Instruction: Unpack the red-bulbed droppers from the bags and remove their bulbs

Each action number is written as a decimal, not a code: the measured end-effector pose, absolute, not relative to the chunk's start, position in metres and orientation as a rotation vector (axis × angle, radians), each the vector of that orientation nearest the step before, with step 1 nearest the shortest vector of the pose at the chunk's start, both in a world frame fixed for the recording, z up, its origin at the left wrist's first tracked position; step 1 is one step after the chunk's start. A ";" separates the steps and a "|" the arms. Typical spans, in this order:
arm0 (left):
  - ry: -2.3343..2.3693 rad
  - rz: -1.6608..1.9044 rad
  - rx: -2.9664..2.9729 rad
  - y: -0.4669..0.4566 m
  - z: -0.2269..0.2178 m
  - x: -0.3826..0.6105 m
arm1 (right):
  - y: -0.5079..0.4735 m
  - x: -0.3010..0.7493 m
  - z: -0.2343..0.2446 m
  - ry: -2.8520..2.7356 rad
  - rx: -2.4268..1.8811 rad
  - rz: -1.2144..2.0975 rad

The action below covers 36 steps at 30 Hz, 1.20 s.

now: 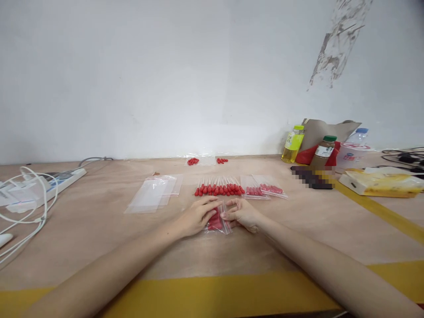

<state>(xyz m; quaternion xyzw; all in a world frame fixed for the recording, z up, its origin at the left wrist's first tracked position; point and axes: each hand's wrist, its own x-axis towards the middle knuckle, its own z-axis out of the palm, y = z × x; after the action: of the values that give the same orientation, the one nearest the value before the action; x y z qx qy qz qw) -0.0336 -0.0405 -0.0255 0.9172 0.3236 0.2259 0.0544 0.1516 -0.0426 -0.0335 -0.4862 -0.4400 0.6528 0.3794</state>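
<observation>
Bag (215, 220) lies low on pale brown table (212, 260), between hands: zip edge is pinched by right hand (243, 215); body is covered by bent fingers of left hand (199, 214), grip there cannot be told. Film is judged light, limp, slippery; best held at zip edge. Red pieces inside look hardly fragile. Just beyond, red-tipped sticks (219, 190) are laid in row, flanked by flat bags (149, 195) left, filled bags (254, 191) right. Farther, bottles (293, 143) are grouped right; scuffed wall (165, 88) is seen behind.
</observation>
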 end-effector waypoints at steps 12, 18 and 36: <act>0.605 0.782 2.929 -0.014 -0.032 -0.026 | -0.041 0.154 -0.043 -1.164 -1.133 1.613; 0.709 0.790 2.906 -0.017 -0.033 -0.023 | -0.044 0.156 -0.042 -1.229 -0.977 1.630; 0.701 0.600 3.222 -0.019 -0.026 -0.029 | -0.038 0.168 -0.054 -2.323 -0.674 0.069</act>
<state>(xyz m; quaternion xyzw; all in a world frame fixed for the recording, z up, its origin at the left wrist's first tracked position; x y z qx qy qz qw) -0.0288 -0.0187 -0.0264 0.9561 0.2080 0.1781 -0.1048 0.1677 -0.0378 -0.0541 -0.2605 -0.8982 0.0266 0.3530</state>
